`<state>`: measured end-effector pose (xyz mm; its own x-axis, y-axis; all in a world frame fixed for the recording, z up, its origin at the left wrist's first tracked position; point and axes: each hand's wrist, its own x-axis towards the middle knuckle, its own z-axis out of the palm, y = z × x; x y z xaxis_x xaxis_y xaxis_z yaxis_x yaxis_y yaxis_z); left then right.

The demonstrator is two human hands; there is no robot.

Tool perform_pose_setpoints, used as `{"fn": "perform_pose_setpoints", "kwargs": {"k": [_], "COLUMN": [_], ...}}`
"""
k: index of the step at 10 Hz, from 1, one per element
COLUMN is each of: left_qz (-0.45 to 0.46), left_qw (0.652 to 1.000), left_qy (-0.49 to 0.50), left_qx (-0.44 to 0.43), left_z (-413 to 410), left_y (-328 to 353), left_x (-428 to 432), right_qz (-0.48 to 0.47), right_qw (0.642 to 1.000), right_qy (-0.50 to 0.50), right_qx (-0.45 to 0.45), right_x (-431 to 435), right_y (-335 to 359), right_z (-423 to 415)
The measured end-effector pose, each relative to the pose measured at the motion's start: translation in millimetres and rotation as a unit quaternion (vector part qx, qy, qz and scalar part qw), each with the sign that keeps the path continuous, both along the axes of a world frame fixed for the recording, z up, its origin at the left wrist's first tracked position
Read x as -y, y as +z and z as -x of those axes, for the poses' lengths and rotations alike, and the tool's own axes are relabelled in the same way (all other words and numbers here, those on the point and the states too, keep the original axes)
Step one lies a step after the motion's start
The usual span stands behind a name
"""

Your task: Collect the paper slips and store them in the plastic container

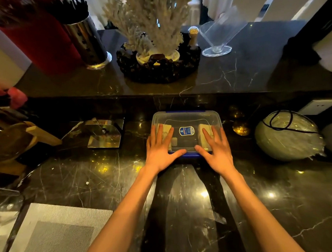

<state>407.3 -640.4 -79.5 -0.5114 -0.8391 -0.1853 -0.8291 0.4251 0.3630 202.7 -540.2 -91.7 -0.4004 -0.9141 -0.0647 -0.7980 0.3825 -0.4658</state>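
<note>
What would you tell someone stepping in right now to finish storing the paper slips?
Left hand: open, flat, palm down on the lid of the plastic container. Right hand: the same on the other side.
Container sits on the dark marble counter, clear lid on with blue edging.
Paper slips: two stacks show through the lid, one under each hand.
Done: slips appear to be inside, lid placed.
Left: probably press the lid down and latch it; whether the clips are fastened cannot be told.

Restaurant bar — marble counter [235, 75], covered banquet chairs [285, 4]
</note>
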Motion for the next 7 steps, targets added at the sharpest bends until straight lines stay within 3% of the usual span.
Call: {"fn": "perform_pose_setpoints", "kwargs": {"k": [3,4,7], "left_qz": [-0.059,-0.022,0.044], "left_qw": [0.998,0.996,0.995], "left_qy": [0.0,-0.033,-0.033], "left_qx": [0.032,0.075,0.082], "left_z": [2,-4,-43], "left_y": [12,24,74], "left_x": [3,-2,-53], "right_qz": [-0.053,-0.095,-0.003], "right_qw": [0.998,0.994,0.999], "right_qy": [0.018,0.046,0.048], "right_qx": [0.004,0.02,-0.017], "right_x": [0,-1,-47], "right_y": [11,25,91], "right_z": [1,5,-17]}}
